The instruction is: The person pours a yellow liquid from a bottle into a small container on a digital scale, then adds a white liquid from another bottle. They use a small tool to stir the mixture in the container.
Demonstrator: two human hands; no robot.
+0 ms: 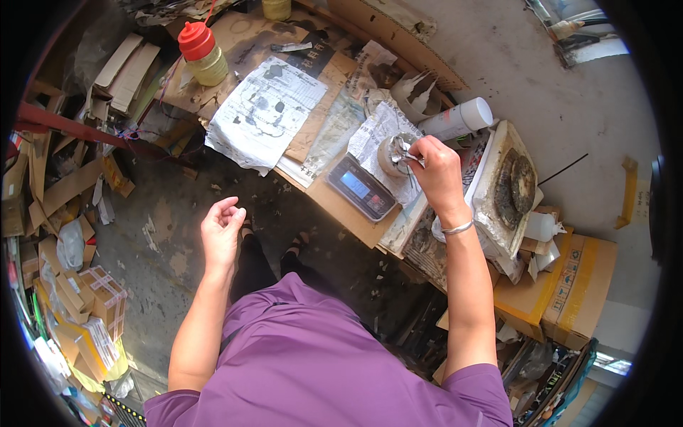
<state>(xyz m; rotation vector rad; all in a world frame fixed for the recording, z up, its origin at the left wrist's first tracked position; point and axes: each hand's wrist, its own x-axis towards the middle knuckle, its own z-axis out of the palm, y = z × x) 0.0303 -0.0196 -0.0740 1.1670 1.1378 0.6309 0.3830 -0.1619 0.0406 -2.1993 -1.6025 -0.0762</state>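
My right hand (435,165) is pinched over a small round cup (391,158), its fingertips closed on a thin silvery-grey strip (408,156) that reaches down into the cup. The strip's exact kind cannot be made out, and the hand partly hides the cup's right side. Crumpled printed paper (376,134) lies around the cup. Beside it, on the table's near edge, sits a digital scale (361,188) with a lit blue display. Away from the table, my left hand (222,231) hovers over the floor with its fingers loosely curled in; nothing shows in them.
On the cardboard-covered table lie stained paper sheets (267,107) and a red-capped squeeze bottle (203,53). A white spray can (459,119) and a crusted tray (506,185) stand right of the cup. Cardboard scraps (67,188) heap at the left; taped cartons (569,285) stand at the right.
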